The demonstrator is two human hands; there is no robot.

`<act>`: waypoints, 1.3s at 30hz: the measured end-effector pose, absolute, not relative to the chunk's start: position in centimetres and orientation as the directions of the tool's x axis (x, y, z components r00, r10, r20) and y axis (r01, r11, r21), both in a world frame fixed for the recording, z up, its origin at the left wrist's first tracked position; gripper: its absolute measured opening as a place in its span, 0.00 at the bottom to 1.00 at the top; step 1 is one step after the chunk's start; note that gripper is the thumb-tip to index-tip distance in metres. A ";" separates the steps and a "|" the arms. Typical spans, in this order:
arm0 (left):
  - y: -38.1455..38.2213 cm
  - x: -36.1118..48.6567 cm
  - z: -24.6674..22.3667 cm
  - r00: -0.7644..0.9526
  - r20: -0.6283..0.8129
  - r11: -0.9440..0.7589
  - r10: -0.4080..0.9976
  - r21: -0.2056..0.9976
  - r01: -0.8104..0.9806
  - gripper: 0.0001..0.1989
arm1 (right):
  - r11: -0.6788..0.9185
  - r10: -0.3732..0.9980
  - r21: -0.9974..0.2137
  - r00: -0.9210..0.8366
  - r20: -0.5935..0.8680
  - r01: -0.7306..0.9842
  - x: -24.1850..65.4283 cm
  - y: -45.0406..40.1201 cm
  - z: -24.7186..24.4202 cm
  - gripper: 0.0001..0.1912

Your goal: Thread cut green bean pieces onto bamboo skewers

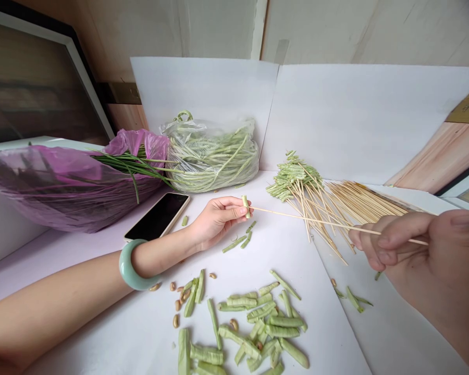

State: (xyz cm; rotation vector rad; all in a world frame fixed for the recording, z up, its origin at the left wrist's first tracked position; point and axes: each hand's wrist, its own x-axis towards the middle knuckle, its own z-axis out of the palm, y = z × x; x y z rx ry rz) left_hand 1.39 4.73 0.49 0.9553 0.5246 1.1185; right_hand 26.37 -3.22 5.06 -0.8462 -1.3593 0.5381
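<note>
Pale green long-bean piece (245,206) stands pinched in the fingertips of the left hand (217,221), as I read my feed, while the right hand (418,250) pinches a thin bamboo skewer (305,219), its tip meeting that piece. A jade bangle (131,265) circles the left wrist. Cut bean pieces (258,323) lie below the hands on the white-papered desk (101,333). Farther off lie a bundle of loaded skewers (293,174), a black phone (157,216) and a plastic bag of whole long beans (211,156).
</note>
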 end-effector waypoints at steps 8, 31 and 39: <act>4.4 1.4 0.8 0.429 0.077 0.194 0.900 0.810 -0.554 0.05 | 0.478 0.877 -0.877 0.088 0.473 -0.052 26.9 -1.8 4.9 0.24; 4.8 1.0 1.1 0.380 0.083 0.150 0.921 0.826 -0.544 0.08 | 0.408 0.911 -0.895 0.138 0.388 -0.179 25.0 -1.6 3.4 0.23; 5.2 1.1 0.4 0.246 0.125 0.023 0.961 0.853 -0.522 0.05 | 0.412 0.908 -0.899 0.146 0.392 -0.148 24.5 -1.8 3.0 0.22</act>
